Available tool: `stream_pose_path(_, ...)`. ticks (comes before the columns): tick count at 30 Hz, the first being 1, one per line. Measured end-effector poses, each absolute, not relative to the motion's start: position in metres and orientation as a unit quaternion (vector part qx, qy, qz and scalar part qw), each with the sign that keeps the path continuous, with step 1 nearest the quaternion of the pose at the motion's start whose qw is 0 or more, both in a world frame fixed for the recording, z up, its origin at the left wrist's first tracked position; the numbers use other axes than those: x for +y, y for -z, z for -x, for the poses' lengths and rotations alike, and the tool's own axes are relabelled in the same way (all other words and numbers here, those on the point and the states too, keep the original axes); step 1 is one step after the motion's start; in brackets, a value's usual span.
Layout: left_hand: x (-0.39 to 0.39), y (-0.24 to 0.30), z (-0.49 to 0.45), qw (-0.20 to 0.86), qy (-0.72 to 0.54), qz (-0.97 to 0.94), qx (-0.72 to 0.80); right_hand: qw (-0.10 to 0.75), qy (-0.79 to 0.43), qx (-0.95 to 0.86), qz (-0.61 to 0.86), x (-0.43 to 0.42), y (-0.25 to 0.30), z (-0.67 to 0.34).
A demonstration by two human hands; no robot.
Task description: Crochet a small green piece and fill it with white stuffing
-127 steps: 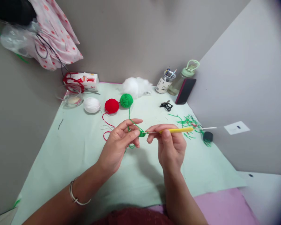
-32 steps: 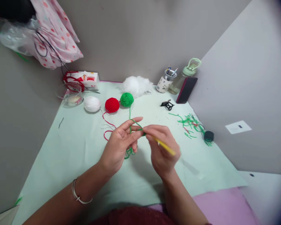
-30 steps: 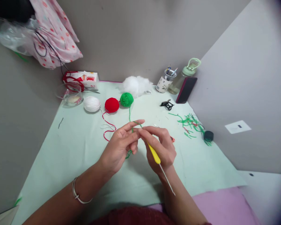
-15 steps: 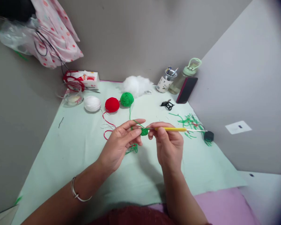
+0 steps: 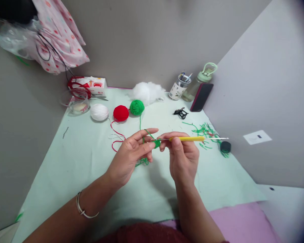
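Note:
Between the thumb and fingers of my left hand [image 5: 131, 150] a small green crochet piece [image 5: 157, 143] is pinched, partly covered by the thumb. Green yarn runs over the raised left index finger and back to the green yarn ball [image 5: 137, 107]. My right hand [image 5: 181, 155] is closed around a crochet hook [image 5: 188, 138] with a yellow handle, held level. The hook's thin metal tip lies at the top edge of the green piece; whether it passes through a stitch I cannot tell. Loose green yarn [image 5: 142, 162] lies on the cloth below my left hand.
A red yarn ball [image 5: 121, 113] and white yarn ball [image 5: 99, 112] sit at the left. White stuffing [image 5: 147, 92], a pen jar [image 5: 179, 88], a bottle [image 5: 196, 84] and a phone [image 5: 202, 97] stand behind. A black claw clip [image 5: 181, 113] and green yarn scraps [image 5: 205, 131] lie right.
The hook has shifted slightly to the right and its handle is tilted a little differently. The green piece has turned slightly in my left fingers. Both hands keep their grip.

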State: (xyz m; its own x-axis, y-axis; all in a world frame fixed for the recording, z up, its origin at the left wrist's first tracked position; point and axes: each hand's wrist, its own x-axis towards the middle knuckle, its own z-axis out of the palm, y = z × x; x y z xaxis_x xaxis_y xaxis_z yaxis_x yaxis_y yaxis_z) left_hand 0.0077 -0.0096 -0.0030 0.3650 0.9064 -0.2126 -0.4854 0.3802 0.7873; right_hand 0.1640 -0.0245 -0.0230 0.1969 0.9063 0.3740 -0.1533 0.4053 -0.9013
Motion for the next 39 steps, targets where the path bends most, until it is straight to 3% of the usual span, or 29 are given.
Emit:
stream_pose_path(8,-0.0103,0.0100,-0.0060,0.779,-0.450,-0.299,0.318,0.670,-0.246,-0.541,0.444,-0.0255,0.0190,-0.1598)
stream_pose_path(22,-0.0084,0.0075,-0.0040,0.796,-0.446,-0.267,0.311,0.690,-0.344,-0.497,0.398,-0.0257,0.0193,-0.1648)
stream_pose_path(32,-0.0081,0.0081,-0.0054,0.793,-0.444,-0.269,0.319,0.688,-0.333,-0.497,0.411,-0.0258,0.0184,-0.1632)
stream_pose_path(39,-0.0098,0.0088,-0.0043,0.792,-0.441,-0.275,0.322,0.671,-0.258,-0.538,0.439,-0.0268,0.0172,-0.1611)
